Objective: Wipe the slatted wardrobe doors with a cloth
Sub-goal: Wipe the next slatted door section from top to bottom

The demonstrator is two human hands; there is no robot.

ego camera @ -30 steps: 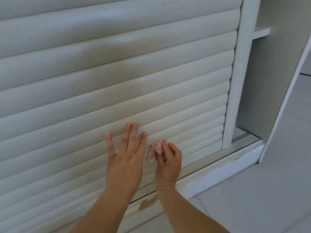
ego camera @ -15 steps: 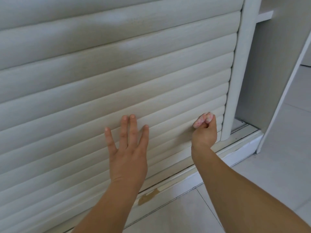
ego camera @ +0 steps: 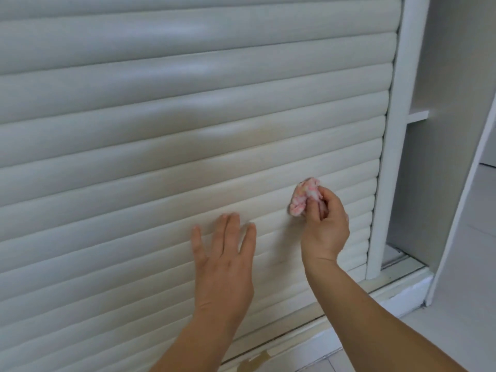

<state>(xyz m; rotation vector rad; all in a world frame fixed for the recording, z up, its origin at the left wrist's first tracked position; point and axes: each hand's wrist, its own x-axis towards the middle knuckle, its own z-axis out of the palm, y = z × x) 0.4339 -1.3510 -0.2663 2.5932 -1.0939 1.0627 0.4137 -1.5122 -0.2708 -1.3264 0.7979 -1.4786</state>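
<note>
the cloth [ego camera: 302,200] is a small pink-and-white wad, bunched up and pressed against the lower slats of the slatted wardrobe door [ego camera: 161,124], over toward the door's right edge. the right hand [ego camera: 323,224] has its fingers curled tight around it, so only the top and left side of the wad poke out. the left hand [ego camera: 224,256] is flat on the slats just beside it to the left, palm down, fingers spread and pointing up, holding nothing. right of the door there's a white upright frame post [ego camera: 386,157], then an open section with a shelf [ego camera: 417,115]. the bottom track [ego camera: 357,294] runs along under the door, with pale floor tiles [ego camera: 456,318] below.
</note>
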